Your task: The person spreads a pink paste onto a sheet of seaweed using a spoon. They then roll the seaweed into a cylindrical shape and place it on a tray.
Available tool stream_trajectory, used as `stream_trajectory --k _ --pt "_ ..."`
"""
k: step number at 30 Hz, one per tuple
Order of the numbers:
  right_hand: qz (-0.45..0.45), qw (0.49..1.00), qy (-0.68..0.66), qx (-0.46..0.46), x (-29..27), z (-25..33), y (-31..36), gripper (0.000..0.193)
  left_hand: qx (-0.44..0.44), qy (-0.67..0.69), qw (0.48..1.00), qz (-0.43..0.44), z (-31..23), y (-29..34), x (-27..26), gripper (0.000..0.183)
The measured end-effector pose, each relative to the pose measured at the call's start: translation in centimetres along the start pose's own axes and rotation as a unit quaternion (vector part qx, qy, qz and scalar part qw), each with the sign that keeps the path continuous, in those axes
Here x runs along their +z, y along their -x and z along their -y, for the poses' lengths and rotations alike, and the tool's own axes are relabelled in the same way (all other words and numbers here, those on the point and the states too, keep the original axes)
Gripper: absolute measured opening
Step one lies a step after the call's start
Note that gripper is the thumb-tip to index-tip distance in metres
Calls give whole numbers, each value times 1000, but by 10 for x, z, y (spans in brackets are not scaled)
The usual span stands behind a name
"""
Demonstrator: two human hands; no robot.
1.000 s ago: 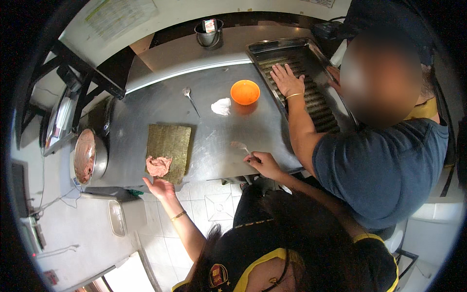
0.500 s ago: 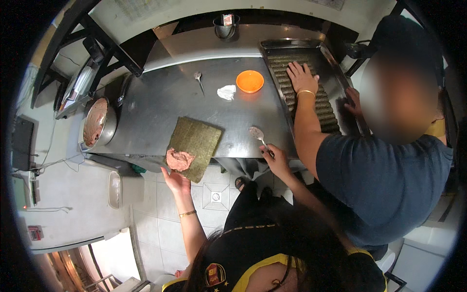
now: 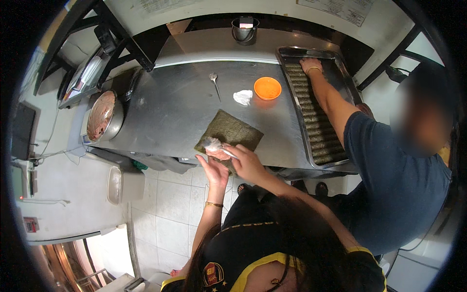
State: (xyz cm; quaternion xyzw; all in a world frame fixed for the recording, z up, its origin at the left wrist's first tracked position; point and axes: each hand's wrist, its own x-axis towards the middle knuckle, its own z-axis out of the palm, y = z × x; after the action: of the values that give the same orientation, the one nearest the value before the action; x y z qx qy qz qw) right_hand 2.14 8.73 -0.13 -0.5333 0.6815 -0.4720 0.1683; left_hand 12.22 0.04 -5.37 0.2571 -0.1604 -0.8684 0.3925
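A dark green seaweed sheet [image 3: 232, 132] lies on the steel table [image 3: 170, 112] near its front edge. A lump of pink paste [image 3: 220, 155] sits on the sheet's near corner. My left hand [image 3: 214, 170], with a gold bracelet at the wrist, rests palm up against that lump from the near side. My right hand [image 3: 249, 163] grips a small spoon [image 3: 214, 144] whose pale tip lies over the paste. The two hands are close together at the sheet's front edge.
A metal bowl of pinkish paste [image 3: 100, 116] stands at the table's left. An orange bowl [image 3: 267, 88], a white crumpled wad [image 3: 242, 97] and a loose spoon [image 3: 214, 82] lie farther back. A co-worker's hand [image 3: 310, 65] reaches into a tray of rolls [image 3: 340, 73] on the right.
My right hand has carried the spoon leftward from beside the sheet onto the pink paste, meeting my left hand. The co-worker's hand has reached farther up the tray.
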Motion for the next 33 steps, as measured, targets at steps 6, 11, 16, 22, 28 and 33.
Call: stream_trajectory --k 6,11,16,22,28,33 --pt "18 1000 -21 8 44 4 -12 48 4 -52 995 80 -1 -15 -6 83" --pt "-7 998 38 -53 69 -4 -22 53 -14 -62 989 133 1 -31 -36 52" --pt "60 998 0 -4 68 7 -28 52 -43 -67 994 80 8 -60 -93 48" --pt "40 998 29 -46 49 8 -40 51 -6 -50 998 39 -20 -34 -37 35" --pt "-123 986 103 -52 -11 -108 -144 32 64 13 997 -31 -32 -23 -24 25" --pt "28 951 306 -43 -7 -186 -168 48 95 35 992 -75 -47 -2 -36 22"
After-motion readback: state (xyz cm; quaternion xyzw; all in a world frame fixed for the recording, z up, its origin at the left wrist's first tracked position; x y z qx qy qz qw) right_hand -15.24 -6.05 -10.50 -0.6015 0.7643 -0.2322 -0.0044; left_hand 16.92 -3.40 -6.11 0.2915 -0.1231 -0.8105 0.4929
